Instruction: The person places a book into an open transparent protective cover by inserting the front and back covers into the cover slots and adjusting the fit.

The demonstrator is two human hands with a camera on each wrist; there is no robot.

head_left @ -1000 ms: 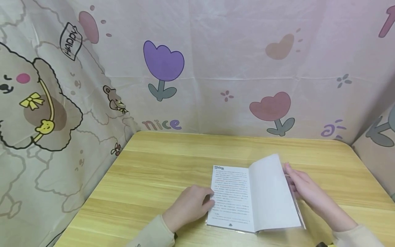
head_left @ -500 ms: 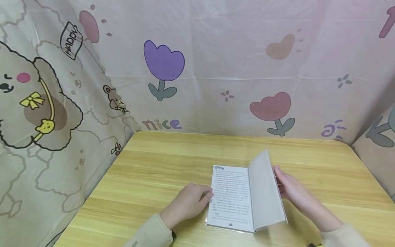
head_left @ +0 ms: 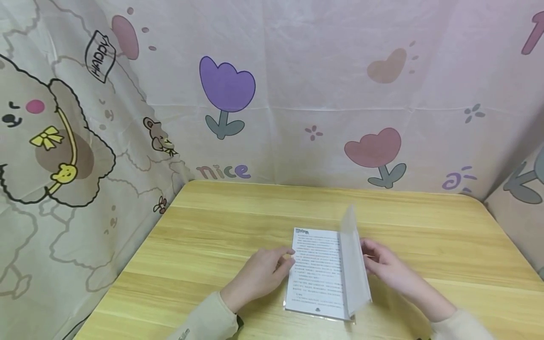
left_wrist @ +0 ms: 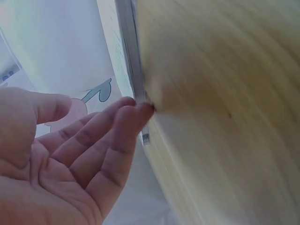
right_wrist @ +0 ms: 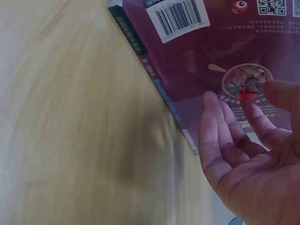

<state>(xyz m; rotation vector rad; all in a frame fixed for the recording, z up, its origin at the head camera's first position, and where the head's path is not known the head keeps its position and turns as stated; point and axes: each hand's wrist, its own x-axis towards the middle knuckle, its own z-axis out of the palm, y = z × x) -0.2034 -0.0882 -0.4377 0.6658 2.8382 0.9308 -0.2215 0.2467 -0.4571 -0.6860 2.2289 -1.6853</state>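
Observation:
A book (head_left: pixel 316 276) lies open on the wooden table, its printed left page facing up. Its back cover (head_left: pixel 356 269) stands nearly upright, tilting a little to the right. My left hand (head_left: pixel 261 271) is at the left edge of the book, and in the left wrist view its fingertips (left_wrist: pixel 126 115) are right at the page edge. Behind the raised cover, my right hand (head_left: pixel 391 267) has loosely bent fingers against its outer side. That side is maroon in the right wrist view, with a barcode (right_wrist: pixel 178 18), a QR code (right_wrist: pixel 272 5) and a small round picture (right_wrist: pixel 246 80).
The light wooden table (head_left: pixel 204 226) has rounded far corners. A cloth backdrop (head_left: pixel 293 56) printed with flowers rises behind it, and another cloth (head_left: pixel 131 170) with cartoon animals hangs on the left.
My right hand has moved left, swinging the back cover up from a wide slant to nearly upright. The left hand has stayed at the left edge, its fingers shifting slightly.

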